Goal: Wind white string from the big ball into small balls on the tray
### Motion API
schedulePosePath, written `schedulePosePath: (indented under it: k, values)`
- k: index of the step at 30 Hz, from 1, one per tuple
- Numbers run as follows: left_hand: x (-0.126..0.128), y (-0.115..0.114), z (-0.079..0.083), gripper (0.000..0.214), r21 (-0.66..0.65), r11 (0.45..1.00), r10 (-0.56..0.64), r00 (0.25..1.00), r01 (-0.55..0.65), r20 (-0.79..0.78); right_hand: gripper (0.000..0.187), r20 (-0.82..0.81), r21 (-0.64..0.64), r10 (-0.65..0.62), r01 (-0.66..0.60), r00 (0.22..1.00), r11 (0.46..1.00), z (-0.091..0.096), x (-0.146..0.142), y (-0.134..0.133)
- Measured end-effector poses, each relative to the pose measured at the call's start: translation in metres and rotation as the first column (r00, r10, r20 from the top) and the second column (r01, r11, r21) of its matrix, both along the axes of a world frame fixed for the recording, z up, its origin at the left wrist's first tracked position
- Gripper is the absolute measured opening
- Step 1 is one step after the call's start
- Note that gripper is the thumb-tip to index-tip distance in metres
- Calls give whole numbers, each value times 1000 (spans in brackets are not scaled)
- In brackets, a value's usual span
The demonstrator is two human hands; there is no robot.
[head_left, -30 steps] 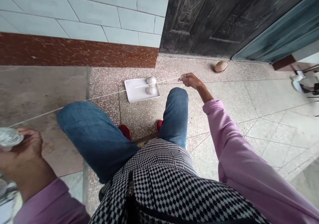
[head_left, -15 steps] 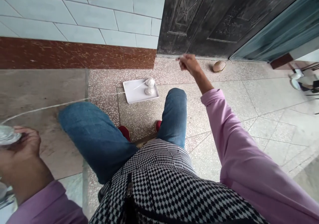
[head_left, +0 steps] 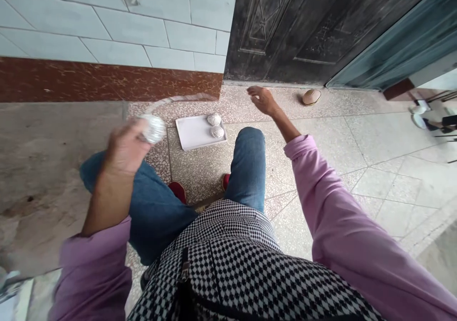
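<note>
Since half a second ago, the left hand (head_left: pixel 124 149) has swung up from the left edge to above the left knee, bringing the silvery-white round ball of wound thread (head_left: pixel 153 128) with it. The right hand (head_left: pixel 262 99) has come a little lower, and the stretched line between both hands does not show any more.

The speckled terrazzo floor (head_left: pixel 357 159) fills most of the view, with the dark carved door (head_left: pixel 285 25) and the pale tiled wall (head_left: pixel 107 25) behind it. The person sits with legs in blue jeans (head_left: pixel 250 168) spread apart. Beyond the knees the flat white rectangular tray (head_left: pixel 193 134) lies on the floor, and two small silvery thread balls (head_left: pixel 216 125) sit at its right end, touching each other. A brown oval object (head_left: pixel 312 96) lies near the door.

The left fingers are closed around the held ball, which is blurred. The right hand reaches forward, well apart from the left, with fingers loosely curled; whether it pinches any thread cannot be told.
</note>
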State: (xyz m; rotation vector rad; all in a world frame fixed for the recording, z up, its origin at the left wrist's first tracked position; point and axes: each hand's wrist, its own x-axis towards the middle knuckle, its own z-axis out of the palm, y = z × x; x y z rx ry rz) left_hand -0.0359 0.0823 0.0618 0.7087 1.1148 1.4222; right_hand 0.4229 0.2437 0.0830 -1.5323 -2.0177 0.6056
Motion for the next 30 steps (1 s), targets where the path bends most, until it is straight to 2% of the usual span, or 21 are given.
schedulePosePath:
  k: [2, 4, 7, 9, 11, 12, 17, 21, 27, 30]
  values:
    - [24, 5, -23, 60, -121, 983, -148, 984, 136, -100, 12, -276, -87, 11, -36, 961, 996, -9, -44, -22]
    - [44, 5, -39, 63, -182, 962, -228, 967, 205, -117, 8, -418, -189, 60, -151, 906, 970, -19, -96, -47]
    - [58, 0, -49, 69, -205, 942, -293, 950, 267, -106, 4, -551, -332, 58, -283, 832, 900, -41, -163, -89]
    - [56, -2, -50, 69, -195, 937, -308, 948, 288, -80, 17, -596, -417, 14, -324, 803, 849, -59, -189, -116]
    - [51, -4, -48, 66, -190, 940, -301, 951, 284, -66, 29, -624, -470, -29, -345, 781, 812, -75, -199, -136]
    - [48, -4, -48, 65, -194, 942, -291, 954, 273, -72, 35, -630, -478, -47, -339, 775, 810, -81, -199, -142]
    - [49, -7, -47, 69, -232, 932, -321, 933, 280, -162, 49, -630, -395, -116, -187, 768, 900, -96, -177, -146]
    - [59, -7, -45, 72, -210, 933, -326, 934, 293, -148, 55, -646, -370, -129, -161, 753, 915, -98, -171, -141]
    - [64, -10, -42, 81, -163, 929, -348, 934, 333, -76, 77, -674, -482, -206, -211, 710, 850, -112, -199, -153]
    - [64, -9, -45, 82, -148, 930, -349, 934, 336, -75, 75, -661, -547, -241, -237, 711, 803, -118, -214, -174]
